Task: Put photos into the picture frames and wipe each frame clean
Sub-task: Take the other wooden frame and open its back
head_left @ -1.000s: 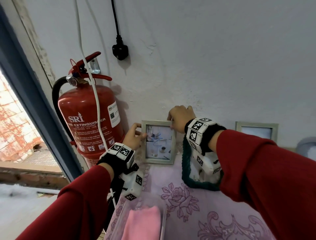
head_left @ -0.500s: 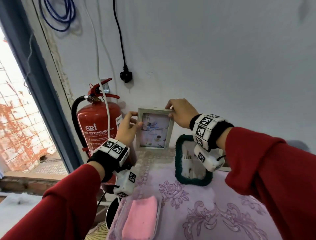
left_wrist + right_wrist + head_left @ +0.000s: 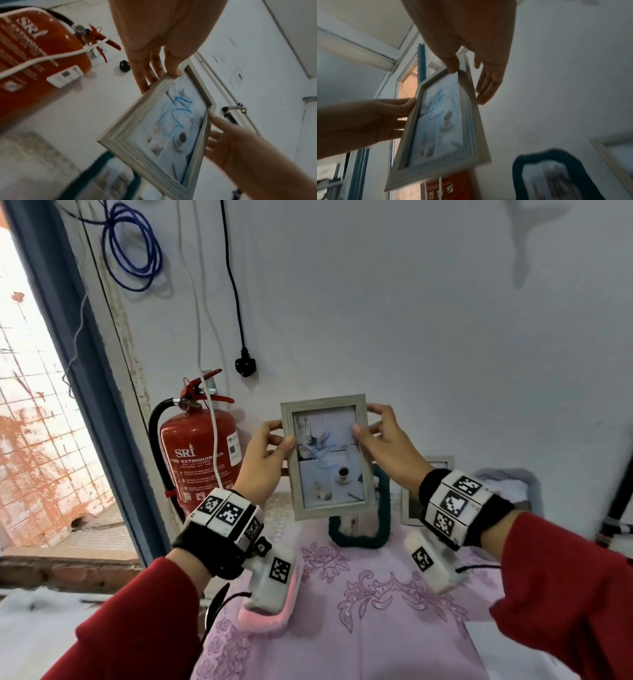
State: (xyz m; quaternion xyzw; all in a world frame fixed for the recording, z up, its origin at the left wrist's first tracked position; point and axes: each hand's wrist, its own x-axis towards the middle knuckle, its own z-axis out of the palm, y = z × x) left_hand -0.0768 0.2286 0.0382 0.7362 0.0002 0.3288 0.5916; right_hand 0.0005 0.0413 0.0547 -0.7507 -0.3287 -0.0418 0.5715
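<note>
Wall (image 3: 411, 302) fills the background. A table with a purple floral cloth (image 3: 359, 611) is seen below it. A red fire extinguisher (image 3: 198, 453) stands at the left, beside the table edge. A pale wooden picture frame (image 3: 327, 457) is held upright in the air above the table, with a photo (image 3: 325, 460) seen inside and blue scribble on the glass. Left hand (image 3: 262, 460) is clamped on the frame's left edge, thumb in front, fingers behind. Right hand (image 3: 387, 446) is clamped on the right edge the same way. A dark green knitted frame (image 3: 383, 508) is propped behind it on the table; another pale frame (image 3: 442, 463) leans further right. A pink cloth (image 3: 270, 616) lies near the front left, partly hidden by the wrist camera.
</note>
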